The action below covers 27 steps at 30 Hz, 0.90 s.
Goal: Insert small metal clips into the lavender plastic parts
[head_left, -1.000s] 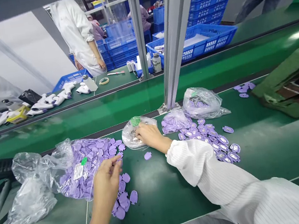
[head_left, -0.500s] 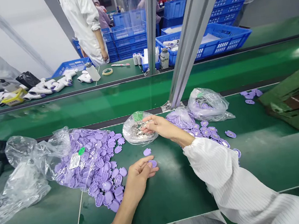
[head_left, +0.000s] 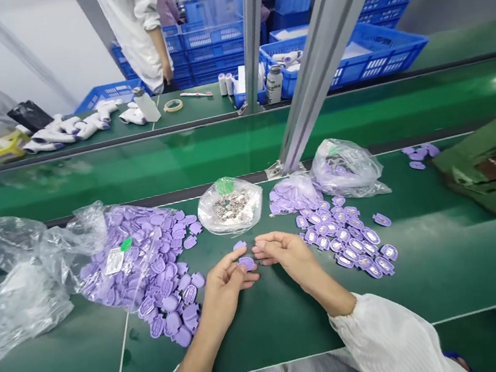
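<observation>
My left hand (head_left: 227, 279) holds a purple plastic piece (head_left: 246, 263) between thumb and fingers. Just beyond it lies another purple piece (head_left: 239, 245) on the green table. Facing it from the right, my right hand (head_left: 283, 254) has thumb and forefinger pinched together; what they hold is too small to make out. Behind both hands sits a clear bag of small metal parts (head_left: 231, 207). A large heap of purple pieces (head_left: 163, 273) spills from a bag on the left. To the right lie purple pieces with metal inserts (head_left: 343, 235).
Crumpled clear plastic (head_left: 27, 300) lies at the far left. A metal post (head_left: 320, 44) rises behind the table, and a green machine (head_left: 495, 155) stands at the right. Beyond the barrier are blue crates (head_left: 378, 58) and a person in white (head_left: 135, 28).
My right hand has moved from the bag of metal parts toward me, beside my left hand. The view has shifted slightly, and more of the right-hand pieces now show.
</observation>
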Tool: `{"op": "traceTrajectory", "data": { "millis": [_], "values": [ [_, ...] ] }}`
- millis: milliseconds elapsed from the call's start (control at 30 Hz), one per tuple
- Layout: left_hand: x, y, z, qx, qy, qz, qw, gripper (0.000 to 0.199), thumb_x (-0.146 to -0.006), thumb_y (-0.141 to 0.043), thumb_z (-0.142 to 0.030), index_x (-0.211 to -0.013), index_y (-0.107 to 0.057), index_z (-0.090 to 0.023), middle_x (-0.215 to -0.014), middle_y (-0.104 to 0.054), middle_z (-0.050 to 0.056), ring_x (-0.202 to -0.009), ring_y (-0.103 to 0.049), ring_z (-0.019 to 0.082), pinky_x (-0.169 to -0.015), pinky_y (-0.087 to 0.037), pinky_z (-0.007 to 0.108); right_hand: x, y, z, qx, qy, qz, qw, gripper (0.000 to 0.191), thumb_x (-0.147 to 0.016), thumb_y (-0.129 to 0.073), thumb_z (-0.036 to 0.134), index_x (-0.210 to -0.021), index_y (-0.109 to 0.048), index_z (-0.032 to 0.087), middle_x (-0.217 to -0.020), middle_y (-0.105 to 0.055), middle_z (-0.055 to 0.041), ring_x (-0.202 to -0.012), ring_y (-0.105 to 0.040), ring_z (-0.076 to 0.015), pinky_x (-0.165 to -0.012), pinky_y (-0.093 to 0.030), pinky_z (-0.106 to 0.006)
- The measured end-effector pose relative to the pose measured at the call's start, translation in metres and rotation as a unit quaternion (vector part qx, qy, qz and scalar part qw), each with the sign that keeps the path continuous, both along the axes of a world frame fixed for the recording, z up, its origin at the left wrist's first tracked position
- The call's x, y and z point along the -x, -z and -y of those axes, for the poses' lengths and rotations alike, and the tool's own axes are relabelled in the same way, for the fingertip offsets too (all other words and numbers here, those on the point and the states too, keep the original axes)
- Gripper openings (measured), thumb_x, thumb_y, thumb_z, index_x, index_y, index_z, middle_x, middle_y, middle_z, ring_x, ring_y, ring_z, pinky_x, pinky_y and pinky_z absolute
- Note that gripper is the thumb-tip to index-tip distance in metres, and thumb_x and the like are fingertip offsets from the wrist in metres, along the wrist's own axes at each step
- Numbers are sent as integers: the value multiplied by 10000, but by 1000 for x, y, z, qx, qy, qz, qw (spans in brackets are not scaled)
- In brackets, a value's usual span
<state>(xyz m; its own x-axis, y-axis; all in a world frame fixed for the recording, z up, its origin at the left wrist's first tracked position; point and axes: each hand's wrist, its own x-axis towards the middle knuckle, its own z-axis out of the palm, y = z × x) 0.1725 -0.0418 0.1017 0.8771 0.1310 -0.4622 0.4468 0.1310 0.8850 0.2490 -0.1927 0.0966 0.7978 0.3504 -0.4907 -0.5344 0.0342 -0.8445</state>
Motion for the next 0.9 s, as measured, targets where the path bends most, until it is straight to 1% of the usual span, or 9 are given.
{"op": "traceTrajectory", "data": {
  "millis": [100,200,300,400,533,633,733,800,900],
  "values": [
    [0,2,4,-34,-5,9,999,506,-830,-598,-400,-1268,-602,-149,-918,-734,78,-775,-718,189,-726,-555,293,2,8,-9,40,1,63,997,370,-723,-689,394,-980,-704,129,-932,-724,-108,-853,-692,-200,-715,-551,-288],
    [-1,2,4,-48,13,10,999,505,-830,-600,-398,-1268,-616,-148,-839,-735,63,-735,-714,190,-704,-552,296,7,10,-14,69,-46,143,986,334,-789,-629,406,-1012,-736,182,-1001,-720,-77,-875,-683,-209,-800,-549,-346],
    [-1,1,1,-33,22,4,999,513,-830,-604,-409,-1266,-619,-141,-763,-729,55,-721,-714,195,-693,-555,298,7,8,-10,78,-104,182,975,329,-842,-573,401,-1079,-729,235,-1056,-710,-43,-884,-676,-194,-843,-539,-350],
    [1,-1,-4,-13,29,-1,999,471,-833,-606,-399,-1236,-632,-157,-853,-734,66,-731,-714,182,-698,-557,289,0,3,1,35,-159,140,977,357,-836,-589,423,-1091,-723,212,-1003,-719,-53,-854,-678,-179,-814,-546,-324],
    [3,-2,-7,-6,49,-4,999,368,-851,-587,-398,-1130,-648,-165,-893,-721,67,-737,-710,170,-688,-552,270,-10,0,9,-18,-200,70,977,378,-797,-646,444,-1033,-727,160,-945,-725,-75,-859,-680,-162,-820,-542,-295],
    [3,-3,-7,-8,72,-2,997,326,-867,-568,-400,-1087,-642,-171,-903,-711,62,-756,-706,165,-691,-545,261,-12,2,9,-24,-207,66,976,361,-765,-689,425,-987,-726,143,-838,-724,-61,-765,-664,-129,-787,-526,-264],
    [3,-4,-7,-17,91,0,996,324,-877,-556,-402,-1098,-634,-178,-891,-704,55,-764,-699,159,-712,-539,258,-11,1,8,-18,-190,78,978,333,-738,-720,391,-953,-719,137,-750,-709,-38,-697,-640,-111,-741,-503,-237],
    [4,-5,-7,-28,98,-8,995,328,-874,-561,-416,-1090,-634,-180,-877,-701,50,-768,-695,159,-722,-537,256,-10,-1,8,-21,-193,84,977,375,-732,-723,382,-1034,-711,160,-784,-719,-32,-708,-645,-117,-741,-499,-238],
    [4,-2,-11,-38,111,-23,993,341,-862,-578,-447,-1071,-633,-183,-876,-700,48,-781,-695,166,-738,-541,260,-10,-3,11,-34,-220,92,971,432,-745,-700,387,-1142,-694,219,-907,-732,-24,-798,-669,-138,-776,-502,-244]
  ]
}}
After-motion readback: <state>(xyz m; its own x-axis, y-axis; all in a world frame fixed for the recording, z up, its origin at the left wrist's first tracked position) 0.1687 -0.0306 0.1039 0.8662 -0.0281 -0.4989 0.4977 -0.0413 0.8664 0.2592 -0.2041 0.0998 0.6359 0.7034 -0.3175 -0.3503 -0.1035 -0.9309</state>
